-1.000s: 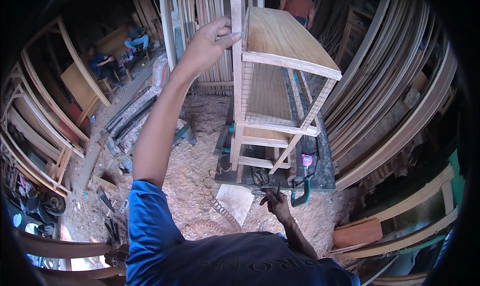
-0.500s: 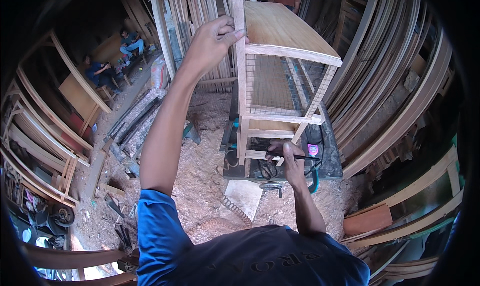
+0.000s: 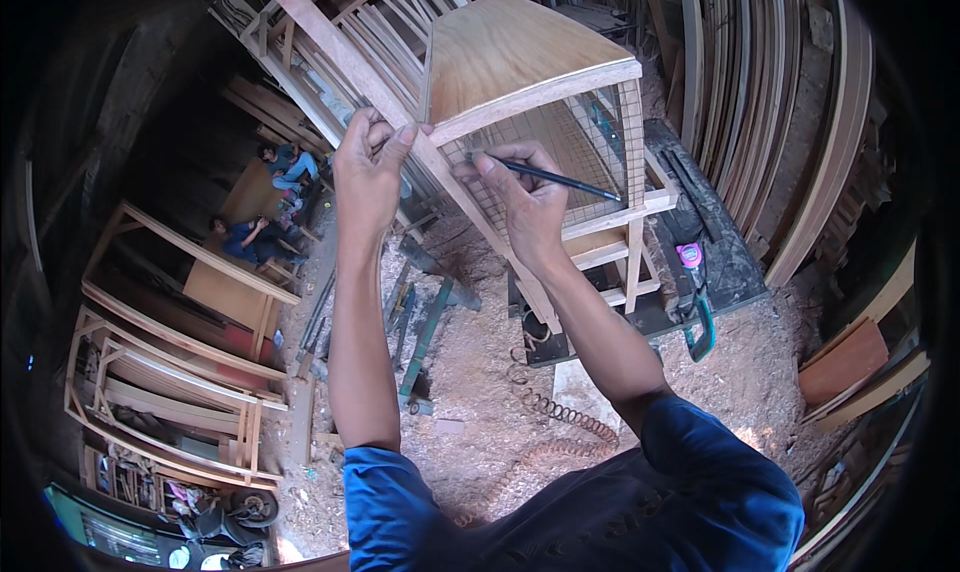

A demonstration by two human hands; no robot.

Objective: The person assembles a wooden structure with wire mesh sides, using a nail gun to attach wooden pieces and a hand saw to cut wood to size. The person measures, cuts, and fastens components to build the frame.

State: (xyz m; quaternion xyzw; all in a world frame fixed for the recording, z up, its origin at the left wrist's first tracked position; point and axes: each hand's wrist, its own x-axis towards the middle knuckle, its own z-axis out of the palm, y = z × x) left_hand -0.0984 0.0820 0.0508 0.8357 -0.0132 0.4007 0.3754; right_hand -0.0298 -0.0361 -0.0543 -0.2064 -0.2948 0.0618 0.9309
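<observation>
A wooden frame cabinet stands in front of me, with a plywood top (image 3: 520,47) and wire mesh (image 3: 480,187) behind its front rails. Along its left front corner runs a long wooden strip (image 3: 335,42), which rises well past the top. My left hand (image 3: 368,167) pinches this strip between thumb and fingers, near the top rail (image 3: 540,99). Just right of it, my right hand (image 3: 528,207) is before the mesh, its fingers closed round a slim black pencil (image 3: 560,180). The pencil slants down to the right across the opening.
The cabinet stands on a dark platform (image 3: 735,272) bearing a pink tape measure (image 3: 689,256) and a teal-handled tool (image 3: 703,327). A coiled hose (image 3: 572,414) lies on the shavings-covered floor. Timber lengths (image 3: 780,102) lean at right; wooden frames (image 3: 180,372) stand left. Two people sit beyond.
My right hand has risen with the pencil from the cabinet's lower part to the upper mesh, beside the strip. My left hand keeps its pinch, lower in view. The whole view has tilted.
</observation>
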